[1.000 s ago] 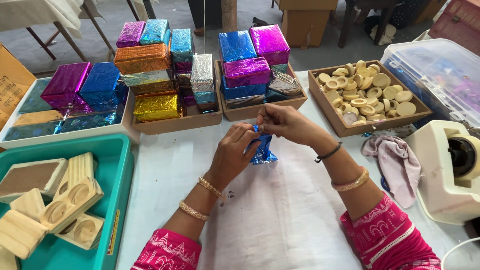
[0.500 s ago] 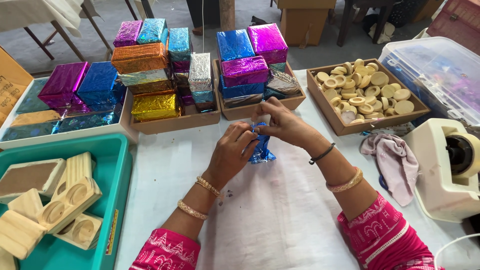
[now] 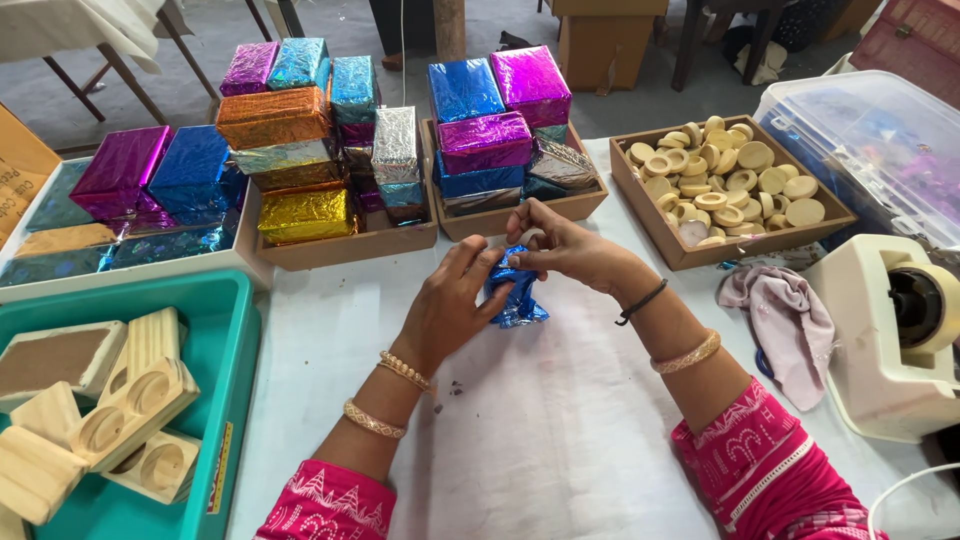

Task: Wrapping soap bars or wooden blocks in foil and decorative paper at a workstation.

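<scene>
Both of my hands meet over the middle of the white table [image 3: 520,440]. Between them is a small object wrapped in crinkled blue foil [image 3: 517,296]. My left hand [image 3: 455,300] cups the blue foil packet from the left, fingers closed against it. From the right and above, my right hand [image 3: 560,245] pinches the foil's top, with a pale round piece showing at its fingertips. Gold bangles sit on both wrists, and a black band is on the right one.
Wooden trays [image 3: 345,240] of foil-wrapped blocks in purple, blue, orange, gold and silver stand behind. A wooden tray [image 3: 660,225] of pale round discs is at back right. A teal bin [image 3: 225,380] with wooden moulds sits left. A tape dispenser [image 3: 890,330], pink cloth [image 3: 785,320] and clear plastic box [image 3: 860,140] lie right.
The hands stay in the same spot and keep working the blue foil; the fingers have shifted slightly around the packet. Nothing else has moved.
</scene>
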